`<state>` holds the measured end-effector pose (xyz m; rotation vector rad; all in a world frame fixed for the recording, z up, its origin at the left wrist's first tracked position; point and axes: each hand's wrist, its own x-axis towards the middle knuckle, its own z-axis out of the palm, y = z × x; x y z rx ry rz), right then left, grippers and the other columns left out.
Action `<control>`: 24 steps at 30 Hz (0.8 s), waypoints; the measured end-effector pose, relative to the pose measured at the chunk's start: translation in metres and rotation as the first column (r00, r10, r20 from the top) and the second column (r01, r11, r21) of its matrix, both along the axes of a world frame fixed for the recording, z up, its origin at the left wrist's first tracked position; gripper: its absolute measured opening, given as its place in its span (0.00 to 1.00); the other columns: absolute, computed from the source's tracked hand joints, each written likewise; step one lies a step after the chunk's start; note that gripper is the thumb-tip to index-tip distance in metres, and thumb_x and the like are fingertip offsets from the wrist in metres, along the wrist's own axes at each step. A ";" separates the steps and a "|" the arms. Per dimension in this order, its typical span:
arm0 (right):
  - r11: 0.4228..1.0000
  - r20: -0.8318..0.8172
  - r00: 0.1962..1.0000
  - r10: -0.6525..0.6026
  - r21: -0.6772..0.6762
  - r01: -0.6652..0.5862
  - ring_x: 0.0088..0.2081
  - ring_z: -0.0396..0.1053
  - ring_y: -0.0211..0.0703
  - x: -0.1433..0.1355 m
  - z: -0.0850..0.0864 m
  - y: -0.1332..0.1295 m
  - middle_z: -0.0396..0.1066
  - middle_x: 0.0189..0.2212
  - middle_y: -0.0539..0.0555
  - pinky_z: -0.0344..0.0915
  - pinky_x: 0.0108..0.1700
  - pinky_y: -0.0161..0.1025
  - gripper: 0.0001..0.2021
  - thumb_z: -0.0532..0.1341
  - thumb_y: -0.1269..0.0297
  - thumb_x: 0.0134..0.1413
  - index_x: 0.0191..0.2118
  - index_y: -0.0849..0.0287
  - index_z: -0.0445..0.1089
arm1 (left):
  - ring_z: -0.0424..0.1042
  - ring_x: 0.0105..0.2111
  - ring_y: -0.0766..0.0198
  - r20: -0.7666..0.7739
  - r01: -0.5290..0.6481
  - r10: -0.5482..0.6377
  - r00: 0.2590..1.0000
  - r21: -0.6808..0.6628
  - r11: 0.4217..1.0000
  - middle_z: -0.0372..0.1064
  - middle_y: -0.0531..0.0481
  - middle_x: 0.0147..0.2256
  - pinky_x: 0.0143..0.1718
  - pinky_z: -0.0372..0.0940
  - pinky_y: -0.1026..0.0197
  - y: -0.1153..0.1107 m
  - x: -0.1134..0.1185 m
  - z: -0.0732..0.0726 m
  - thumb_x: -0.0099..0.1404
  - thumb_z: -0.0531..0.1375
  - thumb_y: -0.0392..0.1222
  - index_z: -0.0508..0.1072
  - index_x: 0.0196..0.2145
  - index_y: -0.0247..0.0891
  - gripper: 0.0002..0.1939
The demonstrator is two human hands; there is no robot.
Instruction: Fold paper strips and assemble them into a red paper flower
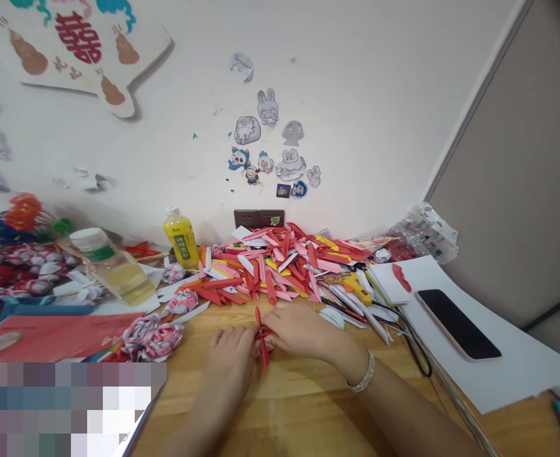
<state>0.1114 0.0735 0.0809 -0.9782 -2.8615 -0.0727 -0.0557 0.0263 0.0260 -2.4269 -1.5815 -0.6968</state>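
Note:
Low over the wooden table (280, 406), both hands meet around a small red folded-paper piece (263, 355) with several pointed arms sticking out. My left hand (232, 349) closes on its left side, the fingers bent. From the right, my right hand (292, 330) grips it, with a sparkling bracelet on that wrist. Fingertips partly hide the middle of the piece. Just beyond the hands lies a large heap of folded paper strips (273, 279) in red, pink, white, orange and yellow.
A yellow glue gun (351, 285) lies right of the heap, its black cable (420, 355) trailing forward. A phone (458, 324) rests on white paper (494, 387). At left stand a yellow drink bottle (181, 238) and a tilted clear bottle (118, 270), near paper roses (153, 336).

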 end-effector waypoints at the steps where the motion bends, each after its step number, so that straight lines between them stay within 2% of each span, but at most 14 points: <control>1: 1.000 0.004 1.000 0.025 0.005 -0.025 0.34 0.67 0.44 -0.001 -0.001 0.001 0.71 0.30 0.55 0.57 0.33 0.36 0.09 0.57 0.62 0.58 0.34 0.62 0.69 | 0.68 0.31 0.54 0.010 -0.002 0.002 1.000 -0.008 1.000 0.71 0.46 0.29 0.35 0.56 0.54 0.001 0.000 -0.001 0.63 0.50 0.35 0.69 0.34 0.37 0.09; 5: 0.988 -0.018 0.989 0.146 0.059 -0.145 0.34 0.66 0.43 0.000 -0.006 0.004 0.71 0.30 0.54 0.57 0.34 0.37 0.09 0.56 0.63 0.59 0.31 0.61 0.68 | 0.67 0.30 0.57 0.063 0.044 -0.044 0.997 0.002 0.999 0.69 0.48 0.27 0.34 0.56 0.55 -0.001 0.002 0.002 0.64 0.48 0.33 0.69 0.30 0.38 0.11; 8: 0.979 -0.037 0.981 0.192 0.079 -0.189 0.33 0.65 0.42 0.002 -0.010 0.006 0.70 0.29 0.53 0.57 0.35 0.37 0.09 0.56 0.64 0.58 0.30 0.61 0.68 | 0.66 0.28 0.58 0.081 0.072 -0.074 0.994 0.031 0.997 0.69 0.49 0.25 0.32 0.56 0.57 -0.003 0.004 0.009 0.63 0.48 0.32 0.69 0.27 0.38 0.13; 14: 0.972 -0.098 0.967 0.235 0.043 -0.232 0.31 0.64 0.40 0.004 -0.010 0.009 0.69 0.27 0.52 0.57 0.32 0.35 0.09 0.56 0.65 0.58 0.29 0.61 0.67 | 0.66 0.24 0.60 0.136 0.082 -0.091 0.987 0.066 0.994 0.68 0.50 0.22 0.29 0.56 0.59 -0.005 0.001 0.018 0.66 0.47 0.39 0.70 0.24 0.40 0.17; 18: 0.982 -0.145 0.972 0.183 -0.010 -0.187 0.34 0.66 0.41 0.008 -0.003 0.011 0.71 0.31 0.53 0.59 0.36 0.36 0.07 0.58 0.64 0.57 0.33 0.61 0.68 | 0.70 0.31 0.57 0.317 0.053 -0.051 0.947 0.001 0.999 0.72 0.47 0.30 0.31 0.62 0.58 0.002 -0.006 0.011 0.65 0.52 0.44 0.70 0.35 0.39 0.10; 20: 0.984 -0.183 0.969 0.165 -0.035 -0.174 0.37 0.66 0.43 0.013 -0.001 0.013 0.72 0.34 0.54 0.60 0.39 0.37 0.08 0.60 0.61 0.55 0.36 0.61 0.69 | 0.71 0.31 0.56 0.398 0.033 -0.022 0.917 -0.022 0.999 0.72 0.47 0.32 0.30 0.65 0.57 0.007 -0.009 0.004 0.63 0.54 0.46 0.69 0.37 0.39 0.10; 24: 0.986 -0.184 0.970 0.158 -0.031 -0.166 0.39 0.67 0.44 0.021 -0.005 0.021 0.72 0.36 0.56 0.61 0.42 0.38 0.11 0.62 0.62 0.53 0.40 0.63 0.69 | 0.72 0.30 0.56 0.373 0.038 -0.028 0.928 -0.021 0.999 0.73 0.47 0.32 0.30 0.66 0.57 0.014 -0.010 -0.007 0.60 0.58 0.48 0.69 0.38 0.39 0.11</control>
